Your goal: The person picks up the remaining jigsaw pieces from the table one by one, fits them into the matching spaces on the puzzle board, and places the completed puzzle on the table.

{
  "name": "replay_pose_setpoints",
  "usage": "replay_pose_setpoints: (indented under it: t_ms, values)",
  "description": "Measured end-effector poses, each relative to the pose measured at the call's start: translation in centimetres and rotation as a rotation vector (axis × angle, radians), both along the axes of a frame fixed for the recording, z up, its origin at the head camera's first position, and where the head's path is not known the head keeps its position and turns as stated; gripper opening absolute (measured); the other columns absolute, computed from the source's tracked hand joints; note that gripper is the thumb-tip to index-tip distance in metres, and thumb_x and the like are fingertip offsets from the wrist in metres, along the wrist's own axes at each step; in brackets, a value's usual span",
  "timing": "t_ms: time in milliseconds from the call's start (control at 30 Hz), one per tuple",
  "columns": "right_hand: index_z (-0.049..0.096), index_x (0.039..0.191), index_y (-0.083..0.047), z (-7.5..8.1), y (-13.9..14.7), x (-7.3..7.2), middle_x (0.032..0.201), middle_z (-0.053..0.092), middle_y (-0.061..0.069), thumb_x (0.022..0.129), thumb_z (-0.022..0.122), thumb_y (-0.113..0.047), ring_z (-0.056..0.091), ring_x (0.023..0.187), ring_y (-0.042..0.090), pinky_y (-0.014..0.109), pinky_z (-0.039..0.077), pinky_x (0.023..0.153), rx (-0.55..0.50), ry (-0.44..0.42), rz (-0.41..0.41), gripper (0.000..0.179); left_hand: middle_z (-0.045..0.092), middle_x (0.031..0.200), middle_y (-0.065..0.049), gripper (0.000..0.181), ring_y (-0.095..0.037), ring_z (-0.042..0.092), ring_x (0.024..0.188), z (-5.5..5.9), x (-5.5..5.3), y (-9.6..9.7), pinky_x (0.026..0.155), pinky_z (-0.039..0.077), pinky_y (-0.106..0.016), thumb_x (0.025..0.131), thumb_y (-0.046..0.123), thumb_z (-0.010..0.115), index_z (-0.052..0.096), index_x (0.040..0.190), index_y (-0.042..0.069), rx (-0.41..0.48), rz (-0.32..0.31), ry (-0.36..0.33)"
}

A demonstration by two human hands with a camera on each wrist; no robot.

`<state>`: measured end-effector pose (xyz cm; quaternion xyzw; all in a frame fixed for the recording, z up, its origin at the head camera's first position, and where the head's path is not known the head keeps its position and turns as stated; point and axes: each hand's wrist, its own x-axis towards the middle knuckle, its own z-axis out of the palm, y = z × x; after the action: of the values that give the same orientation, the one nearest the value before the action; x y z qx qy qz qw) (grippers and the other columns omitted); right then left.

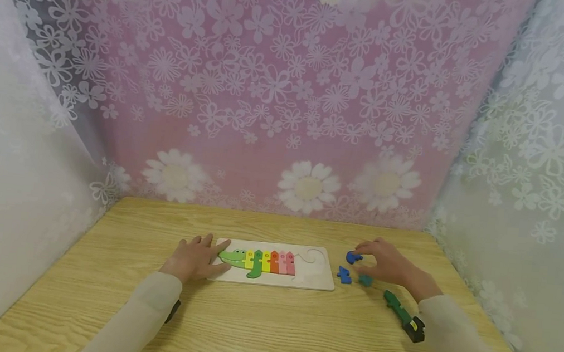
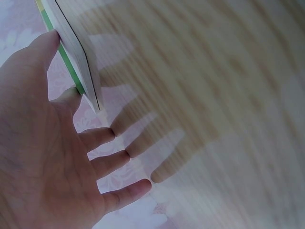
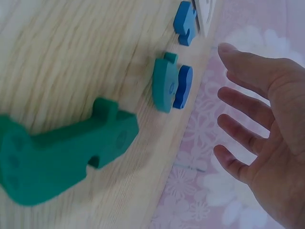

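A pale wooden puzzle board (image 1: 314,279) lies on the table, with a crocodile of green, yellow, orange and pink pieces (image 1: 274,262) in its left and middle part. My left hand (image 1: 196,258) rests at the board's left end with fingers spread; its thumb and index finger touch the board's edge (image 2: 71,59). My right hand (image 1: 387,262) hovers over loose pieces, fingers slightly bent and holding nothing. Below it are a blue puzzle piece (image 1: 353,258), a second blue piece (image 1: 344,275) and a teal piece (image 3: 163,86). A long green piece (image 3: 71,152) lies nearer me.
The wood-grain table (image 1: 268,331) meets a pink flowered curtain (image 1: 267,113) at its back edge. Pale patterned cloth (image 1: 540,165) hangs at the right side, and more at the left. A black device (image 1: 416,328) shows beside the right forearm.
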<state>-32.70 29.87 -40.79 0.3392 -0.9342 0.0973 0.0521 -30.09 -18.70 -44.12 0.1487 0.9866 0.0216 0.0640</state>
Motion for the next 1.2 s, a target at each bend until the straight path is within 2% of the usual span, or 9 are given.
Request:
replay_pose_setpoints:
  t_ms: [167, 400, 600, 733, 833, 967, 1200]
  values:
    - [0.073, 0.123, -0.004, -0.1, 0.9, 0.3, 0.129, 0.068, 0.020, 0.091, 0.080, -0.023, 0.060, 0.111, 0.044, 0.062, 0.051, 0.089, 0.007, -0.004, -0.008, 0.039, 0.033, 0.166, -0.023, 0.076, -0.051, 0.037, 0.150, 0.1, 0.0, 0.0, 0.115, 0.029, -0.076, 0.100, 0.071, 0.042, 0.031, 0.164, 0.030, -0.004, -0.003, -0.004]
    - [0.073, 0.124, -0.001, -0.2, 1.8, 1.0, 0.129, 0.069, 0.023, 0.088, 0.082, -0.022, 0.059, 0.116, 0.050, 0.070, 0.047, 0.095, -0.004, -0.032, -0.018, 0.042, 0.034, 0.166, -0.024, 0.076, -0.052, 0.038, 0.149, 0.0, 0.0, -0.1, 0.114, 0.029, -0.077, 0.100, 0.071, 0.043, 0.032, 0.164, 0.030, 0.003, -0.005, 0.005]
    - [0.075, 0.121, -0.004, -0.5, 2.6, 1.7, 0.127, 0.070, 0.020, 0.091, 0.079, -0.019, 0.061, 0.110, 0.043, 0.064, 0.051, 0.090, 0.008, -0.050, -0.030, 0.034, 0.034, 0.166, -0.023, 0.077, -0.050, 0.037, 0.150, -0.1, -0.1, -0.2, 0.115, 0.029, -0.076, 0.099, 0.073, 0.041, 0.031, 0.164, 0.032, -0.007, 0.002, 0.002]
    - [0.076, 0.119, -0.005, -0.8, 3.3, 2.1, 0.125, 0.071, 0.018, 0.092, 0.077, -0.019, 0.063, 0.107, 0.041, 0.065, 0.051, 0.090, 0.018, -0.029, 0.001, 0.030, 0.034, 0.166, -0.023, 0.077, -0.050, 0.037, 0.150, -0.1, -0.1, -0.1, 0.116, 0.028, -0.076, 0.100, 0.072, 0.042, 0.031, 0.164, 0.031, -0.010, 0.000, -0.002]
    - [0.075, 0.118, -0.006, -0.9, 3.9, 2.5, 0.123, 0.072, 0.016, 0.089, 0.081, -0.022, 0.063, 0.104, 0.037, 0.061, 0.053, 0.088, 0.022, -0.035, 0.024, 0.034, 0.034, 0.166, -0.023, 0.077, -0.050, 0.037, 0.149, 0.1, 0.0, -0.1, 0.115, 0.028, -0.077, 0.100, 0.072, 0.042, 0.032, 0.164, 0.030, -0.009, -0.003, -0.002]
    - [0.074, 0.122, -0.009, -0.5, 4.7, 3.3, 0.124, 0.071, 0.012, 0.085, 0.085, -0.029, 0.061, 0.103, 0.032, 0.050, 0.055, 0.083, 0.040, -0.087, 0.012, 0.044, 0.035, 0.165, -0.023, 0.077, -0.050, 0.038, 0.149, 0.3, 0.1, -0.1, 0.115, 0.028, -0.077, 0.100, 0.072, 0.043, 0.033, 0.163, 0.030, -0.005, -0.001, -0.001]
    - [0.073, 0.125, -0.008, 0.3, 6.0, 5.1, 0.132, 0.067, 0.017, 0.081, 0.087, -0.032, 0.060, 0.109, 0.037, 0.047, 0.056, 0.082, 0.055, -0.198, 0.010, 0.052, 0.035, 0.166, -0.024, 0.077, -0.051, 0.037, 0.149, 0.4, 0.1, 0.1, 0.115, 0.028, -0.077, 0.100, 0.071, 0.043, 0.032, 0.164, 0.030, 0.000, 0.002, -0.016]
